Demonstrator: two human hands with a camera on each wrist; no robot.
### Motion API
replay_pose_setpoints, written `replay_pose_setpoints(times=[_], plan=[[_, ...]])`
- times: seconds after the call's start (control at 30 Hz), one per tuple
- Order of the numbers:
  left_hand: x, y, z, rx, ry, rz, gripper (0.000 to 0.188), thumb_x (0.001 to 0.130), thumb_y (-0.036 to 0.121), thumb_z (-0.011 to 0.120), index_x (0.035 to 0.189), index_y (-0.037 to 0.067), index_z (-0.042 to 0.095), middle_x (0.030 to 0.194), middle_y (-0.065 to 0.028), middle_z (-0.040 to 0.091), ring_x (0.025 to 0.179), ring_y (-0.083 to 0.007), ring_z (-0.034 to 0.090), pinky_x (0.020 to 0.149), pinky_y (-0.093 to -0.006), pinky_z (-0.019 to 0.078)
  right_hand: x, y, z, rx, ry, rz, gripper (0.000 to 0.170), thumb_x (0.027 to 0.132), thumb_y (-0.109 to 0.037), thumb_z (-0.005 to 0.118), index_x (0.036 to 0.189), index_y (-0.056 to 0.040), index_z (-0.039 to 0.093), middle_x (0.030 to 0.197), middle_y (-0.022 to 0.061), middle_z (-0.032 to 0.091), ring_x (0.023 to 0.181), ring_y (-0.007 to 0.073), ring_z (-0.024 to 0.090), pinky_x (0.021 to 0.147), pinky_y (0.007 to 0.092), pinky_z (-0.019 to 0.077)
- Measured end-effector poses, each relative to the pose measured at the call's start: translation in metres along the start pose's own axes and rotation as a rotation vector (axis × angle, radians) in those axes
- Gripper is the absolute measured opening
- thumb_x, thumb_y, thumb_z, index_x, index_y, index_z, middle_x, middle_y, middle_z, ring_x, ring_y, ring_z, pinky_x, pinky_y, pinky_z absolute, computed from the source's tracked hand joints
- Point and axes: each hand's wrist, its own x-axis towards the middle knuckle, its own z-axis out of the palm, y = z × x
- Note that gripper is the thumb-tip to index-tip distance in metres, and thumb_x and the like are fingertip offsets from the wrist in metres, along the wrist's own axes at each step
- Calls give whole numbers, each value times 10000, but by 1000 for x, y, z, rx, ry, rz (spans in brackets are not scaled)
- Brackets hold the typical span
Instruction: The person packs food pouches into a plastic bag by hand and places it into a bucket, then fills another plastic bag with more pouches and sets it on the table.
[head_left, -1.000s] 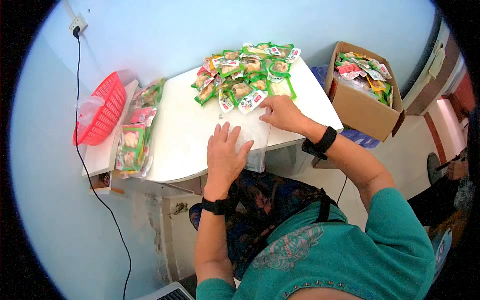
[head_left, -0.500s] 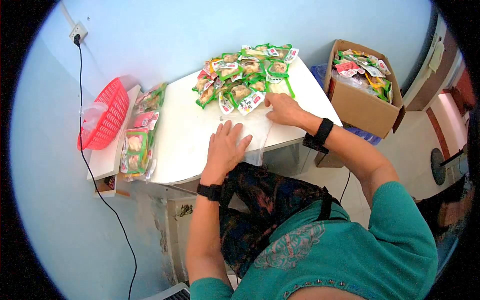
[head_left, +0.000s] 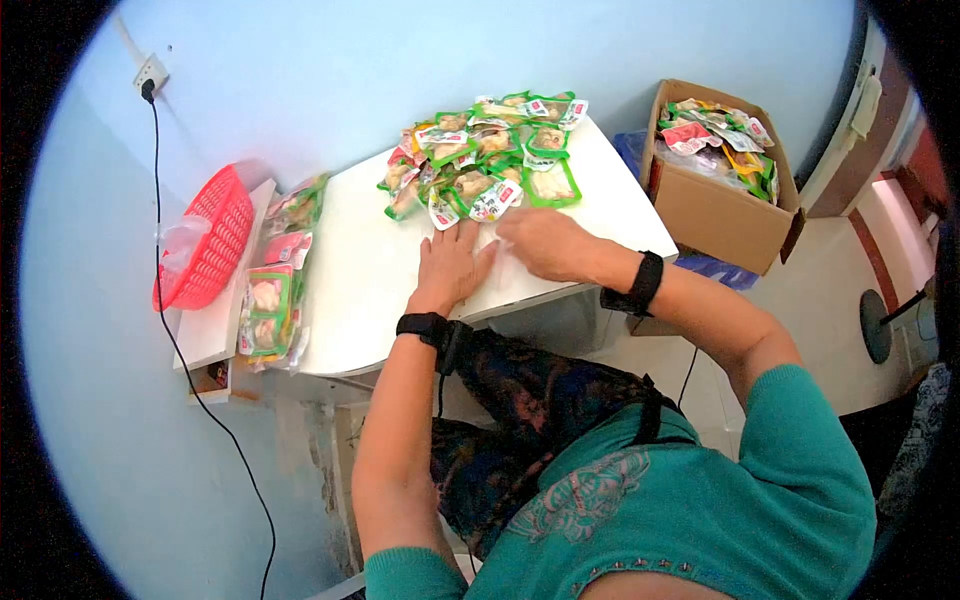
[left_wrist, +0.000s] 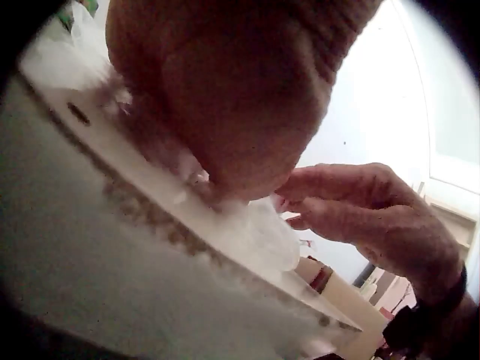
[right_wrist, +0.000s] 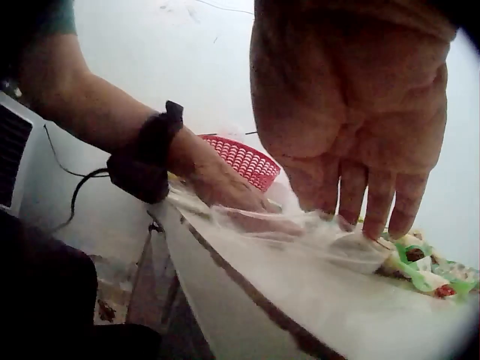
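- Currently, my head view puts the work on a white, smooth-topped table (head_left: 350,270) with a curved near edge, standing against a pale blue wall (head_left: 300,85).
- Thin, clear, crumpled plastic film (right_wrist: 345,251) lies by that near edge, under and between the person's two hands.
- Flat on the film, the left hand (head_left: 452,265) has its fingers stretched toward the back of the table; it grasps nothing.
- Beside it, the right hand (head_left: 548,245) points its fingers down, tips meeting the film in my right wrist view. I cannot tell whether it pinches the plastic, as the thumb is hidden.
- Just beyond both hands I see a heap of green-edged, see-through food packets (head_left: 475,185) spread across the back of the table.
- My left wrist view, dim and blurred, shows a brown, rough-looking strip (left_wrist: 150,217) along the table's edge.
- At the left, a red slatted plastic basket (head_left: 215,240) rests on a narrow white ledge (head_left: 215,337), with more flat packets (head_left: 265,295) stacked between ledge and table.
- Above, a black cable (head_left: 205,405) hangs from a white wall socket (head_left: 150,73).
- Right of the table, a brown cardboard box (head_left: 715,215), flaps apart, holds mixed packets over a pale tiled floor (head_left: 835,270).
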Motion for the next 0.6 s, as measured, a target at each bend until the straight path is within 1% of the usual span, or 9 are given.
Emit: replay_pose_setpoints(times=[0.07, 0.2, 0.23, 0.3, 0.37, 0.4, 0.47, 0.5, 0.6], plan=[[11, -3, 2, 14, -49, -37, 577, 929, 465, 489, 1369, 91, 465, 1388, -210, 449, 1303, -380, 394, 1081, -564, 261, 4, -2, 4, -25, -139, -51, 267, 906, -177, 554, 1071, 29, 593, 1057, 226, 608, 1003, 386, 589, 864, 457, 482], [33, -21, 23, 4, -56, -80, 572, 932, 475, 466, 1365, 102, 486, 1383, -203, 473, 1293, -380, 415, 1084, -570, 242, 11, 12, 14, 100, -39, -98, 335, 939, -231, 512, 1122, 45, 556, 1076, 250, 599, 1065, 387, 571, 927, 453, 450], [37, -20, 21, -6, -51, -90, 566, 931, 474, 462, 1359, 106, 497, 1374, -199, 490, 1285, -377, 427, 1081, -573, 241, 19, 17, 18, -14, -147, -117, 351, 941, -245, 506, 1134, 46, 547, 1086, 263, 594, 1082, 387, 564, 933, 454, 448], [36, -22, 9, -214, -64, -53, 519, 938, 445, 477, 1281, 61, 548, 1284, -208, 566, 1193, -370, 521, 1007, -487, 372, 37, 20, 21, -243, -360, -151, 385, 947, -271, 494, 1156, 50, 528, 1106, 287, 584, 1117, 387, 551, 944, 454, 443], [34, -30, -6, -422, -108, -8, 440, 935, 361, 519, 1187, 10, 600, 1189, -209, 635, 1072, -362, 611, 916, -390, 479, 33, 21, 25, -145, -157, -97, 397, 916, -272, 492, 1151, 39, 565, 1132, 297, 597, 1084, 392, 588, 936, 466, 465], [31, -29, -11, -433, -77, 15, 427, 933, 341, 530, 1192, 9, 598, 1192, -211, 632, 1080, -363, 606, 925, -396, 474, 33, 21, 26, -94, -56, -72, 405, 901, -273, 491, 1149, 34, 583, 1145, 301, 603, 1068, 395, 607, 931, 472, 476], [16, -28, -16, -460, -25, 56, 404, 928, 302, 550, 1202, 8, 595, 1198, -213, 625, 1095, -367, 595, 944, -408, 465, 42, 23, 26, -17, -154, -2, 417, 893, -281, 492, 1154, 29, 587, 1187, 288, 591, 1088, 386, 601, 956, 504, 446], [9, -23, -19, -377, 33, 57, 399, 925, 292, 559, 1203, 8, 597, 1203, -213, 621, 1105, -367, 589, 950, -410, 462, 45, 23, 27, 24, -205, 34, 423, 888, -286, 493, 1156, 27, 590, 1208, 281, 585, 1097, 382, 598, 969, 520, 431], [-13, -8, -32, -182, 149, 27, 396, 919, 273, 575, 1215, 10, 598, 1225, -212, 605, 1135, -366, 570, 970, -416, 451, 41, 6, 7, -97, -145, 38, 422, 882, -286, 496, 1173, 6, 590, 1169, 241, 624, 1077, 380, 610, 986, 573, 378]])
